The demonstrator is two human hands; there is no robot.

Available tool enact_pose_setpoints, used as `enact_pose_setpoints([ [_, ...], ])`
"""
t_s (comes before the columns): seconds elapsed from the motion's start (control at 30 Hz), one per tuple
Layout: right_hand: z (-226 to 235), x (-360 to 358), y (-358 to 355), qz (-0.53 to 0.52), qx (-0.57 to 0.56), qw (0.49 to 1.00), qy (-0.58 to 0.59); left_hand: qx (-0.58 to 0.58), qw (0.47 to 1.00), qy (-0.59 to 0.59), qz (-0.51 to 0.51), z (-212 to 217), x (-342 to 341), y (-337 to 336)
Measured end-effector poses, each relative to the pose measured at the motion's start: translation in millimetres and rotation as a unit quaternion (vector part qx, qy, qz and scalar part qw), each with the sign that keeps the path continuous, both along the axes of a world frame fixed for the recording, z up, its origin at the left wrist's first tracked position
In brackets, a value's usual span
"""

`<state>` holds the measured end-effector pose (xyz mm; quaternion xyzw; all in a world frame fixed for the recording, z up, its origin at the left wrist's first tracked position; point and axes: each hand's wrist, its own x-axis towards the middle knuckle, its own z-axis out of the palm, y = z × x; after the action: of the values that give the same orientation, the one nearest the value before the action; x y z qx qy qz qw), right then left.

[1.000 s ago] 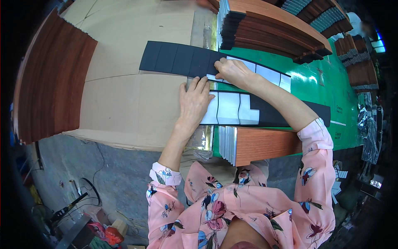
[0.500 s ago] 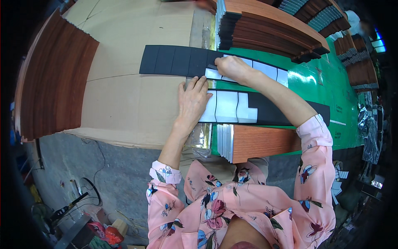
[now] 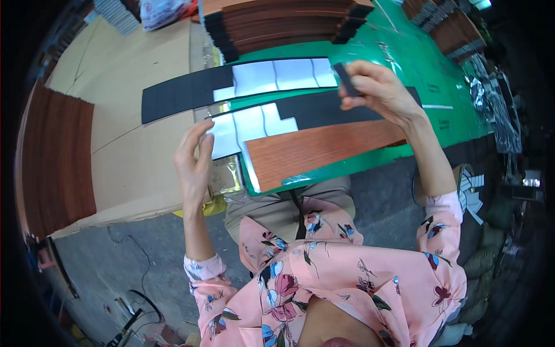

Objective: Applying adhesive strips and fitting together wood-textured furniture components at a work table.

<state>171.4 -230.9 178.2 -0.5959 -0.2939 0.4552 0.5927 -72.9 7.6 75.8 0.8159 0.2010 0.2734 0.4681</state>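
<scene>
Raised over the right side of the table, my right hand (image 3: 378, 89) pinches a short dark strip (image 3: 346, 80) between thumb and fingers. My left hand (image 3: 193, 159) has its thumb and fingers apart, with the fingertips by the left end of the near black panel (image 3: 347, 107); whether they touch it I cannot tell. White rectangular sheets (image 3: 245, 124) cover that panel's left part. Beyond it lies the far black panel (image 3: 179, 98), bare on the left, with white sheets (image 3: 283, 76) over its right part.
A wood-grain board stack (image 3: 324, 151) lies at the near table edge, overlapping the near panel. A tall brown stack (image 3: 283, 26) stands behind, another (image 3: 55, 162) at far left. Cardboard (image 3: 139, 139) and green sheeting (image 3: 457, 124) cover the table. A plastic bag (image 3: 163, 13) sits at the back.
My right hand has lifted off the far panel and moved right with the dark strip. My left hand has come off that panel to the near one's left end. The view has shifted too.
</scene>
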Motion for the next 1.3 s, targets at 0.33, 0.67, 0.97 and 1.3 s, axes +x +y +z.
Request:
enact_pose_setpoints([
  [0.33, -43, 8, -180, -0.217, 0.295, 0.929, 0.048, 0.308, 0.935, -0.082, -0.153, 54, 20, -149],
  [0.67, -74, 8, -229, -0.328, 0.256, 0.909, -0.010, 0.385, 0.902, 0.039, -0.191, 67, 50, -167],
  [0.97, -103, -8, -209, -0.356, 0.239, 0.900, -0.080, 0.218, 0.962, 0.117, -0.114, 23, -32, -82],
  [1.3, -65, -24, -201, -0.376, 0.221, 0.883, -0.173, 0.137, 0.986, -0.024, -0.089, 38, -25, -70],
])
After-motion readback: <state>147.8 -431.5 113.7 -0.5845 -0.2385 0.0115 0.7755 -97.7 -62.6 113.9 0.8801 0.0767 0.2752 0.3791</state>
